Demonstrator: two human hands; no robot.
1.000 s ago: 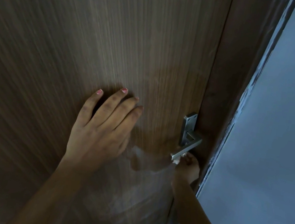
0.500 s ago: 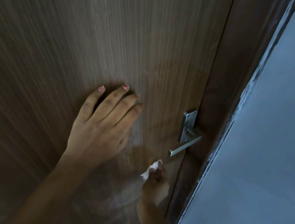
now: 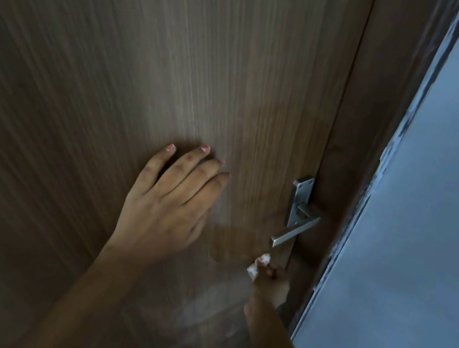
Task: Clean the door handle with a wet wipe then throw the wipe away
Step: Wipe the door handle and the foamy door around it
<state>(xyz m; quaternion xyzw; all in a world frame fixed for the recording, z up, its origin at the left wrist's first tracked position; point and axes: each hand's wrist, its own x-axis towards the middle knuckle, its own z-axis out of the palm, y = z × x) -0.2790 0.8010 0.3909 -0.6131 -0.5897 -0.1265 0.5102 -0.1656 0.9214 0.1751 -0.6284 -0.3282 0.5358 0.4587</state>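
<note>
The left hand (image 3: pixel 165 211) is laid flat on the door (image 3: pixel 119 62), fingers spread and empty. A wipe (image 3: pixel 258 266) is pinched in the right hand (image 3: pixel 271 284), just below the handle (image 3: pixel 294 233).

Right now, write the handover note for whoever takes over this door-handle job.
Left hand: open, palm flat against the brown wood-grain door, left of the handle.
Right hand: fingers shut on the crumpled white wet wipe, just below the free end of the silver metal lever handle, not touching it.
Done: wipe is in hand at the handle; how much has been wiped cannot be told from this view.
Left: finish wiping the lever and its silver backplate if needed, then bin the wipe. No bin in view.
</note>
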